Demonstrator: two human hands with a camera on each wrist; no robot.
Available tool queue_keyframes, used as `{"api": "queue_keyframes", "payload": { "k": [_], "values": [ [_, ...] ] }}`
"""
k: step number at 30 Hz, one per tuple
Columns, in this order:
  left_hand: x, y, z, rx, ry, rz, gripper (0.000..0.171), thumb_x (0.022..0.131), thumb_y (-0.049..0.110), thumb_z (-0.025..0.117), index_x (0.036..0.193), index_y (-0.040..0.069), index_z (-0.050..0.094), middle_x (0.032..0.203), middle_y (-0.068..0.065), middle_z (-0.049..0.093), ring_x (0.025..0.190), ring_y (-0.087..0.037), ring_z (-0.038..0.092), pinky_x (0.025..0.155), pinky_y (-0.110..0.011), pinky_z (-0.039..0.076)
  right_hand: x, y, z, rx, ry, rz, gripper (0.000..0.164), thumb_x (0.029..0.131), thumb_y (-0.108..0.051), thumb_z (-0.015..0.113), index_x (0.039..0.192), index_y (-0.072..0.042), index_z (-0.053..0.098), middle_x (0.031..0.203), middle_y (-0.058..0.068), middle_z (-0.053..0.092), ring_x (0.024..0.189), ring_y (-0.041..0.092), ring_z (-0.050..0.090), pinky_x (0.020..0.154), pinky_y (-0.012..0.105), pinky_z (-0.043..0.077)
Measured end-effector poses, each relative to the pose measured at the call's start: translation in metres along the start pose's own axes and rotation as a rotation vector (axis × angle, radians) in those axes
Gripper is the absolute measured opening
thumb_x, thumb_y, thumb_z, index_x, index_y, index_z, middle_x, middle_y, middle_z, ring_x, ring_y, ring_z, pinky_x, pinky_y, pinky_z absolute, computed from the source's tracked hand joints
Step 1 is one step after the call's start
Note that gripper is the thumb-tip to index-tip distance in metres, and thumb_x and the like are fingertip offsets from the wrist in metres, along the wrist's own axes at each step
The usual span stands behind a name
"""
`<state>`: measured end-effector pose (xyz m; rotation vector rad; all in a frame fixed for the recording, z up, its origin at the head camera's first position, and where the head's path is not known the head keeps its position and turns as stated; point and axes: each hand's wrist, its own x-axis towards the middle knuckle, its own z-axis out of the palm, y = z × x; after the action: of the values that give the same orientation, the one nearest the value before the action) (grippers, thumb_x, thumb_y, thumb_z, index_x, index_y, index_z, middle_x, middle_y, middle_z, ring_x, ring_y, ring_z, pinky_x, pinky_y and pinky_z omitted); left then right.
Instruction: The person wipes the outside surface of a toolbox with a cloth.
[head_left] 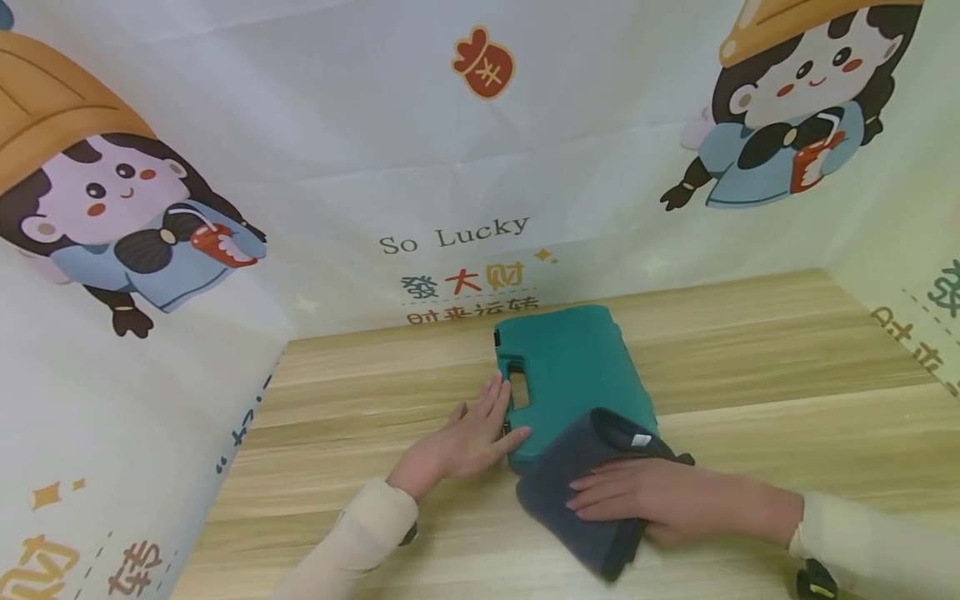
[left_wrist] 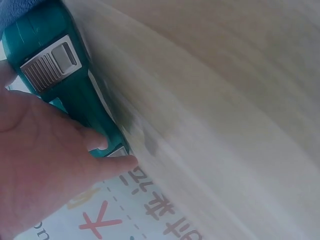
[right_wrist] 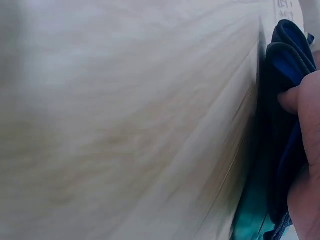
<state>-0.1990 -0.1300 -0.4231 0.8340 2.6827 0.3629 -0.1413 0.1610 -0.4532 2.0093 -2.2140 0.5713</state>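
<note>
A teal plastic case (head_left: 570, 358) lies flat on the wooden-patterned table, its handle opening facing left. My left hand (head_left: 471, 442) touches the case's left edge, fingers fairly straight beside the handle and thumb over the near corner. In the left wrist view, a grey latch (left_wrist: 51, 64) shows on the case's side, close to that hand (left_wrist: 45, 155). My right hand (head_left: 660, 500) holds a folded dark navy cloth (head_left: 562, 475) with a small white label, which overlaps the case's near end. Fingers lie across the cloth's top; in the right wrist view the thumb presses its folded edge (right_wrist: 287, 65).
The wood-grain tabletop (head_left: 360, 400) spreads around the case. A pale printed sheet (head_left: 360, 150) with cartoon figures and lettering rises behind the table and along both sides, close behind the case's far end.
</note>
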Motion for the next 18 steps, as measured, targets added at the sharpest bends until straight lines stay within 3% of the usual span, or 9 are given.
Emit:
{"api": "queue_keyframes", "payload": {
  "k": [3,12,14,18],
  "values": [
    [0.001,-0.001,0.001,-0.018,-0.008,0.007,0.084,0.092,0.065,0.018,0.146,0.005,-0.005,0.152,-0.008,-0.016,0.136,-0.02,-0.007,0.104,-0.057,0.01,-0.014,-0.002,-0.005,0.054,0.021,0.047,0.081,0.057,0.01,0.048,0.135,-0.014,0.047,0.138,-0.003,0.045,0.127,0.017,0.036,0.101,0.035,0.03],
    [0.003,-0.007,0.002,-0.047,-0.009,0.028,0.084,0.093,0.065,0.019,0.146,0.004,-0.006,0.151,-0.009,-0.017,0.136,-0.021,-0.009,0.104,-0.058,0.008,-0.049,-0.001,-0.016,0.023,0.154,0.089,0.085,0.045,0.009,0.042,0.125,-0.016,0.057,0.126,-0.004,0.055,0.116,0.017,0.049,0.093,0.036,0.04],
    [0.004,-0.007,0.001,-0.054,-0.014,0.028,0.085,0.093,0.065,0.019,0.146,0.004,-0.007,0.151,-0.009,-0.018,0.136,-0.022,-0.008,0.104,-0.058,0.008,-0.058,0.0,-0.018,0.052,0.164,0.14,0.086,0.043,0.009,0.041,0.123,-0.017,0.059,0.124,-0.005,0.056,0.114,0.017,0.051,0.089,0.038,0.043],
    [0.004,-0.007,0.0,-0.061,-0.022,0.029,0.085,0.092,0.065,0.018,0.146,0.004,-0.008,0.151,-0.009,-0.019,0.136,-0.023,-0.008,0.104,-0.058,0.009,-0.075,0.001,-0.024,0.157,0.159,0.328,0.084,0.045,0.014,0.04,0.118,-0.022,0.063,0.119,-0.009,0.058,0.11,0.013,0.053,0.085,0.039,0.046]
  ]
}}
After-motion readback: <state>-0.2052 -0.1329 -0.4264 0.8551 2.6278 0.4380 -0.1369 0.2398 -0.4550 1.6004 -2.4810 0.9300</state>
